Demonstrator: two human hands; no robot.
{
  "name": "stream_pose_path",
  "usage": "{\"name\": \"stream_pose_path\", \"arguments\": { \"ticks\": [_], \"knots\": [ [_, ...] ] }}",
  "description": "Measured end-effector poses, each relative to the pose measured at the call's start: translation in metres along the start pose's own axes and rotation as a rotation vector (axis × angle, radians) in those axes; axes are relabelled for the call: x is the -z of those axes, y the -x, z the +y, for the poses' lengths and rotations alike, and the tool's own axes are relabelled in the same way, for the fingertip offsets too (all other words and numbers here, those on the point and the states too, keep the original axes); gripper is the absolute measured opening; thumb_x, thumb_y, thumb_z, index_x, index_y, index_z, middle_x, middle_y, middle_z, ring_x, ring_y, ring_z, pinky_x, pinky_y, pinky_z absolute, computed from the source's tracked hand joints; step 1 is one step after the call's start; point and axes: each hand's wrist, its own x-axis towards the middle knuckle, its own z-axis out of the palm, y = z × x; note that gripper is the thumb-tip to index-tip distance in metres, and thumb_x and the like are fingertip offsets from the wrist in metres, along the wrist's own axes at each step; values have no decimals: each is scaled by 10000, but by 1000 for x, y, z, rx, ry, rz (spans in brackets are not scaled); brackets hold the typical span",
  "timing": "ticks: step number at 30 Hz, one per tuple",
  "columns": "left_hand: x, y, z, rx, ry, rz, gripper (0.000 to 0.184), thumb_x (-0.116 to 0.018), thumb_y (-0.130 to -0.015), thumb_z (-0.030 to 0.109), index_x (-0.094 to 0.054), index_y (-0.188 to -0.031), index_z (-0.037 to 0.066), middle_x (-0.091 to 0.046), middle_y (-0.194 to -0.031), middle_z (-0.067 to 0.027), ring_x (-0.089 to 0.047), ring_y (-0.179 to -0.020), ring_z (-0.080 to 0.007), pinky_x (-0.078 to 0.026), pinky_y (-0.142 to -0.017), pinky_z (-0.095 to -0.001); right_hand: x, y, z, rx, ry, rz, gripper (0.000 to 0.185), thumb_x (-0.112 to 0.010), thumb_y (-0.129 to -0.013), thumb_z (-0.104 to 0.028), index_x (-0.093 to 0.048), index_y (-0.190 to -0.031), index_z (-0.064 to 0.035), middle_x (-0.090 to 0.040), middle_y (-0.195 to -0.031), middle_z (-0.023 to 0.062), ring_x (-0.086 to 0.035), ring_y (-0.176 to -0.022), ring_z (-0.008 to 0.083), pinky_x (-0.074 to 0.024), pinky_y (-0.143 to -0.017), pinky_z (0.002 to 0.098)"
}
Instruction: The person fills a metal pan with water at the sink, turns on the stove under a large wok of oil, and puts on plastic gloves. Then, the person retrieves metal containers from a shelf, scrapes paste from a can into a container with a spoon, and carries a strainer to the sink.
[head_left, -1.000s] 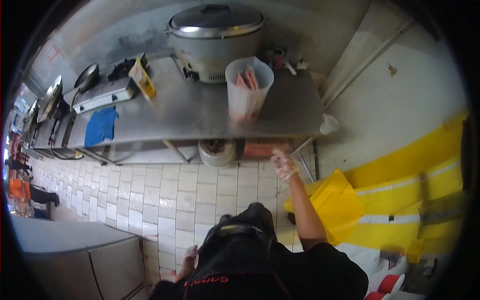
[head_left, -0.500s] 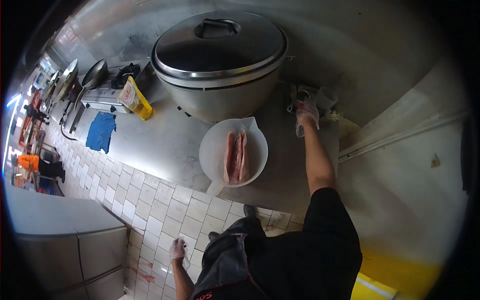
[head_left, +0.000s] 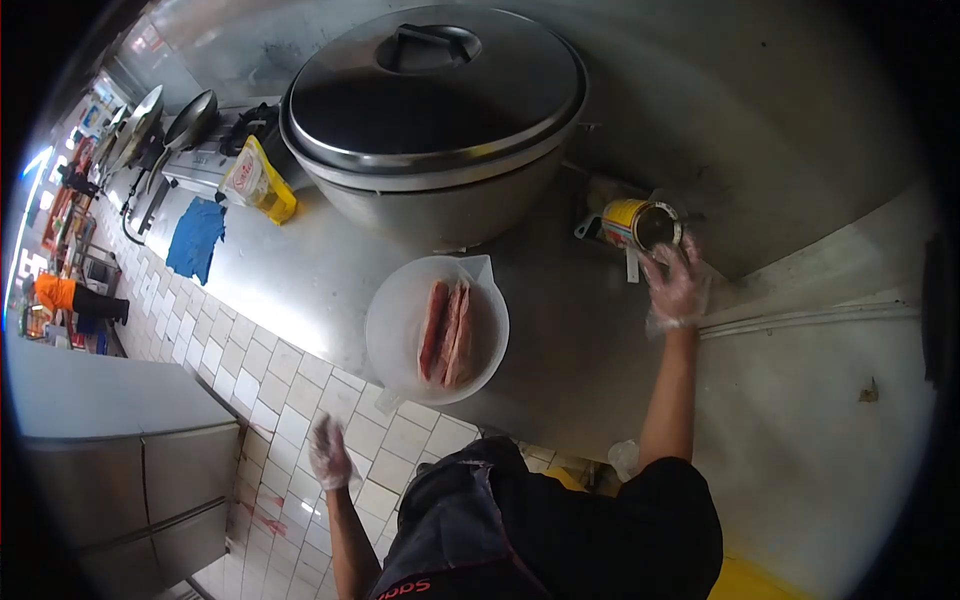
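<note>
Since half a second ago, the right hand [head_left: 674,282], in a crinkled clear plastic glove [head_left: 686,304], has shifted to the round open mouth of a yellow-labelled tin [head_left: 622,217] at the smooth steel table [head_left: 565,330]'s back corner; whether it grips the rim, I cannot tell. The left hand [head_left: 330,453] spreads empty; raw meat slabs [head_left: 446,335] stand in a translucent spouted jug [head_left: 388,325].

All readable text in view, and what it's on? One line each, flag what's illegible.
"Sag…": red lettering on the apron; the rest is unclear at the frame edge.
Yellow pouch: red lettering on a pale patch, too blurred to quote.
Yellow-labelled can at the right hand: print too blurred to read.
Wall sign at upper left: too small to read.
</note>
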Motion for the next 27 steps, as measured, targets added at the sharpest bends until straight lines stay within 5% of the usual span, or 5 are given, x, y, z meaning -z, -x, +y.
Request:
{"name": "stream_pose_path", "arguments": {
  "ticks": [8, 13, 15, 21, 27],
  "knots": [
    [-18, 25, 231, -724, -270, -297, 687, -777, -633, 176, -446, -1218, 36, -519, -1217, -125, -528, -1075, -288, -418, -920, -387, 39, 17, -211, 435, -868, -389, 250, -774, -634, -108, -610, -822, -123, -597, -1050, 174, -616, -913, 293, -499, -765, 383],
    [78, 61, 158, -731, -151, -188, 872, -847, -529, 220, -390, -1252, 52, -515, -1228, -155, -507, -1113, -304, -401, -944, -376, 10, 97, -385, 1011, -1102, -724, 225, -721, -686, -76, -587, -864, -105, -551, -1150, 214, -610, -960, 330, -513, -765, 386],
    [127, 94, 112, -579, 182, -47, 760, -842, -535, 209, -470, -1178, 47, -535, -1182, -153, -523, -1088, -269, -416, -915, -379, -3, 149, -436, 745, -1383, -1137, 265, -738, -665, -88, -584, -879, -74, -563, -1129, 215, -607, -977, 329, -513, -767, 375],
    [289, 229, 20, -488, -141, 549, 650, -819, -587, 144, -506, -1151, 58, -552, -1148, -131, -533, -1067, -269, -422, -906, -369, 27, 294, -622, 927, -1601, -1148, 577, -819, -601, -242, -547, -1065, -33, -564, -944, 142, -579, -767, 269, -473, -681, 344],
    [366, 323, -23, -108, -276, 946, 655, -847, -537, 149, -531, -1109, 107, -558, -1117, -86, -539, -1038, -255, -419, -908, -350, 36, 393, -738, 1577, -1544, -1153, 351, -736, -643, -98, -576, -953, -59, -549, -836, 120, -561, -685, 264, -445, -583, 338]
  ]
}}
